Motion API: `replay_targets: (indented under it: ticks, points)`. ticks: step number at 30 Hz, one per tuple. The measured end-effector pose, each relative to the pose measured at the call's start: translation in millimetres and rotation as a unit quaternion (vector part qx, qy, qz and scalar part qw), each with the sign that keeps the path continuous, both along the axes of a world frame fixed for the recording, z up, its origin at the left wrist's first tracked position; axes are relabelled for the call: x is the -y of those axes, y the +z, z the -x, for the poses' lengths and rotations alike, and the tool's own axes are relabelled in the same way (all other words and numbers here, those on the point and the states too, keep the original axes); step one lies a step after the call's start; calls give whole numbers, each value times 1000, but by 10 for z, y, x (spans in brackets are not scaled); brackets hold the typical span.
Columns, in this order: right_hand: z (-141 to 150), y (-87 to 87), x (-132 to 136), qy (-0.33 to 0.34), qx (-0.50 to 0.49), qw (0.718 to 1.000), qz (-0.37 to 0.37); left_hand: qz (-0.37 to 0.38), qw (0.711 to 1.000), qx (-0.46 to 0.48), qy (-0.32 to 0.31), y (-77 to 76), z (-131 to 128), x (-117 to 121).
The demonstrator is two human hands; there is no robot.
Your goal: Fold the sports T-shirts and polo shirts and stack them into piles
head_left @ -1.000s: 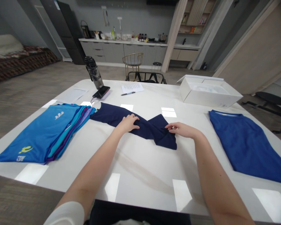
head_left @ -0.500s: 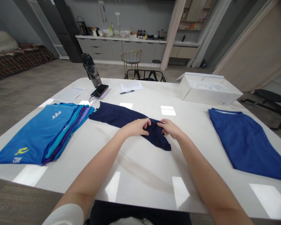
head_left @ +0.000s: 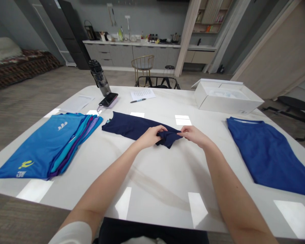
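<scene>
Between left hand and right hand (each grip pinching it), the navy garment lies part-bunched.

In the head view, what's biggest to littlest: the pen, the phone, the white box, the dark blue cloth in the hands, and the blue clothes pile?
1. Blue clothes pile
2. White box and dark blue cloth: too alike to rank, and the left hand hides some cloth
3. Phone
4. Pen
</scene>
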State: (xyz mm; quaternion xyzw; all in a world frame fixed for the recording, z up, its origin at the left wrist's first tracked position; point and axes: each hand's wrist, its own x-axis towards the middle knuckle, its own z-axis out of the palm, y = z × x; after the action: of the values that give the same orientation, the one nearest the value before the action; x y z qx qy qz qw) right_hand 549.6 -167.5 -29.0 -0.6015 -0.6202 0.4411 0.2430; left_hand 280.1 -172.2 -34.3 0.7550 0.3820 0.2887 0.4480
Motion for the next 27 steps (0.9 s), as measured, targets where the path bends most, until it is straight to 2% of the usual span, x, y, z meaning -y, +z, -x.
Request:
replay_targets:
  ticks: [2, 3, 4, 6, 8, 9, 11, 13, 15, 16, 18, 20, 21, 23, 25, 27]
  points:
    - [-163, 122, 21, 42, 48, 998, -22, 71, 995, -29, -58, 68, 132, -36]
    - [-223, 193, 46, 63, 57, 996, -15, 105, 989, -74, -70, 93, 190, -46]
    - [-254, 264, 83, 89, 56, 994, 7, 123, 982, -132, -51, 106, 237, -53]
    - [-195, 385, 186, 177, 29, 980, 81, 105, 960, -248, 73, 87, 275, -58]
    - [20, 447, 312, 299, 1, 942, 152, 59, 925, -313, 207, 6, 226, -57]
    - [163, 450, 373, 356, -3, 919, 170, 41, 913, -327, 241, -48, 175, -53]
    - [440, 414, 469, 427, 0, 876, 222, 21, 908, -338, 248, -163, 58, -43]
    - [605, 346, 506, 449, 11, 857, 253, -13, 915, -332, 230, -258, -34, -37]
    - [612, 266, 472, 424, 24, 871, 246, -49, 936, -287, 199, -318, -71, -47]
    - [568, 221, 431, 389, 27, 895, 218, -59, 950, -250, 177, -336, -74, -57]
    - [441, 110, 319, 267, 25, 955, 126, -53, 978, -161, 122, -353, -70, -72]
    - [330, -22, 197, 120, 13, 991, 55, -16, 996, -73, 58, -353, -80, -66]
    - [295, -90, 143, 59, -3, 997, 50, 14, 999, -29, 19, -347, -93, -51]
    - [269, -213, 66, -16, -67, 993, 92, 94, 991, 59, -69, -321, -123, -7]
    - [285, -306, 33, -46, -156, 977, 142, 173, 967, 130, -138, -278, -138, 38]
    - [327, -371, 35, -37, -218, 960, 172, 218, 947, 163, -170, -225, -131, 63]
